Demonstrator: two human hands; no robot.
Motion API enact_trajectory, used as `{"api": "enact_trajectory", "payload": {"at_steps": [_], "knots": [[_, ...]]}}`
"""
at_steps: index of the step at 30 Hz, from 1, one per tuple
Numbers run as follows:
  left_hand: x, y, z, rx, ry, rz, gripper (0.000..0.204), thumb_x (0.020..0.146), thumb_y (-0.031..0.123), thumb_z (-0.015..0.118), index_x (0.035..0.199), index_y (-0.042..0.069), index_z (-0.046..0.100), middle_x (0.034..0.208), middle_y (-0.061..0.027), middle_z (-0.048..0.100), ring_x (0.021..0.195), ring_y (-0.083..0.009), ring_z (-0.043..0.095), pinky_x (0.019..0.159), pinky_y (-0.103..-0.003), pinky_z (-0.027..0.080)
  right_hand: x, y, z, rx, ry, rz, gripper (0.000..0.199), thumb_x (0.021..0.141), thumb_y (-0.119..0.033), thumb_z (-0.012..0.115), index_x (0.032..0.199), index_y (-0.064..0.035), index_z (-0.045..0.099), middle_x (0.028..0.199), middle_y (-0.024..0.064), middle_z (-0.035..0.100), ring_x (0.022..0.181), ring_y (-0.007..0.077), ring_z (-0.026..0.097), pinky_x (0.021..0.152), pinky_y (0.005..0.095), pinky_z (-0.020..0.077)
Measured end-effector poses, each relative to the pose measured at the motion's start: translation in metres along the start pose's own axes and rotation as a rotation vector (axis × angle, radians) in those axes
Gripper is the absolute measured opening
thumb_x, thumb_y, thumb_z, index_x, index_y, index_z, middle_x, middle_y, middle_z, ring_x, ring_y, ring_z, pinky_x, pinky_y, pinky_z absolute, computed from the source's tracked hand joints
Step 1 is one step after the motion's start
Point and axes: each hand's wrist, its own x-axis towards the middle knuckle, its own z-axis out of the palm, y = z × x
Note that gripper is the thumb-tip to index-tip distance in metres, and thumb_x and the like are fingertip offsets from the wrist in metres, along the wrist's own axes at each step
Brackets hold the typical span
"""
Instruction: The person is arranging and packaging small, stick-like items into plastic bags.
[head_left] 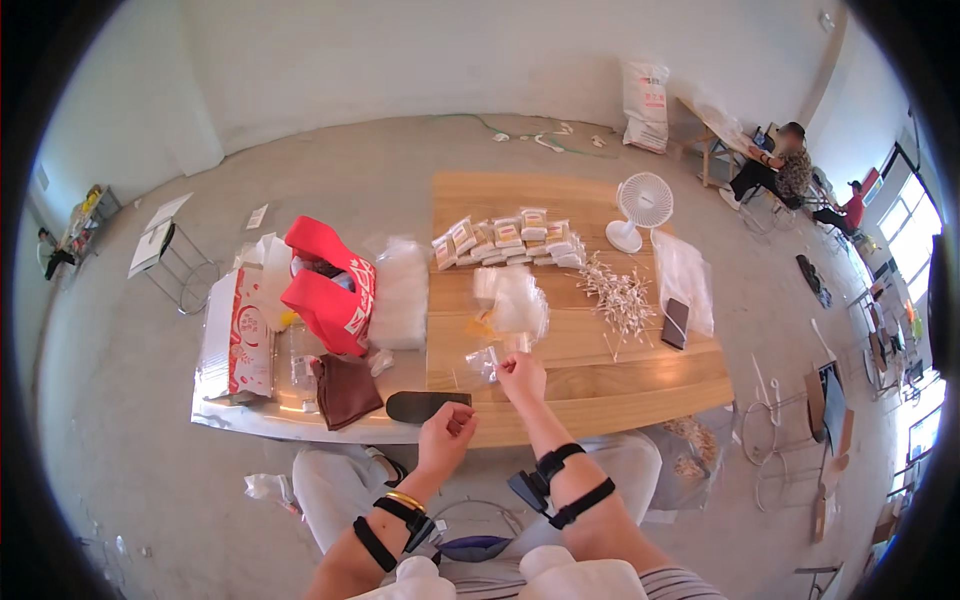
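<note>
My right hand is over the table's near half, its fingers pinched together. Whatever they hold is too small to make out. Just left of the fingertips lies a small clear plastic bag. At the near table edge my left hand has its fingers curled in, and their contents cannot be seen. Beside it lies a flat black pad with a rounded end. Beyond my right hand are a pile of clear plastic bags, a row of filled small packets and a loose heap of white cotton swabs.
A white fan, a dark phone and a clear plastic sheet are at right. To the left stand a red bag, a brown cloth and a red-white box. People sit at far tables.
</note>
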Motion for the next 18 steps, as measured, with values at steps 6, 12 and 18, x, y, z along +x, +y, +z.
{"api": "enact_trajectory", "payload": {"at_steps": [6, 12, 18], "knots": [[0.003, 0.032, -0.023, 0.441, 0.107, 0.41, 0.056, 0.073, 0.022, 0.083, 0.12, 0.006, 0.056, 0.118, -0.0167, 0.055, 0.112, -0.0368, 0.051, 0.094, -0.046, 0.042, -0.057, -0.021, -0.058, 0.459, -0.271, -0.03, 0.015, 0.087, -0.02, 0.071, 0.092, -0.0055, 0.073, 0.086, 0.0098, 0.075, 0.079, 0.0193, 0.072, 0.073, 0.033, 0.0554], [-0.005, 0.031, -0.021, 0.33, 0.008, 0.328, 0.017, 0.088, 0.017, 0.072, 0.084, 0.001, 0.068, 0.078, -0.013, 0.068, 0.072, -0.0275, 0.066, 0.069, -0.038, 0.052, -0.104, -0.038, -0.076, 0.484, -0.252, -0.078, 0.016, 0.089, -0.013, 0.065, 0.097, -0.0016, 0.072, 0.089, 0.0106, 0.074, 0.081, 0.0166, 0.068, 0.075, 0.0339, 0.0535], [-0.013, 0.046, 0.008, 0.22, -0.19, 0.314, 0.026, 0.088, 0.023, 0.073, 0.083, -0.002, 0.066, 0.077, -0.0135, 0.068, 0.069, -0.0233, 0.067, 0.065, -0.035, 0.051, -0.141, -0.035, -0.108, 0.516, -0.044, -0.178, 0.013, 0.085, -0.01, 0.073, 0.085, -0.0009, 0.063, 0.076, 0.0125, 0.068, 0.072, 0.0221, 0.066, 0.066, 0.0365, 0.0514]]}}
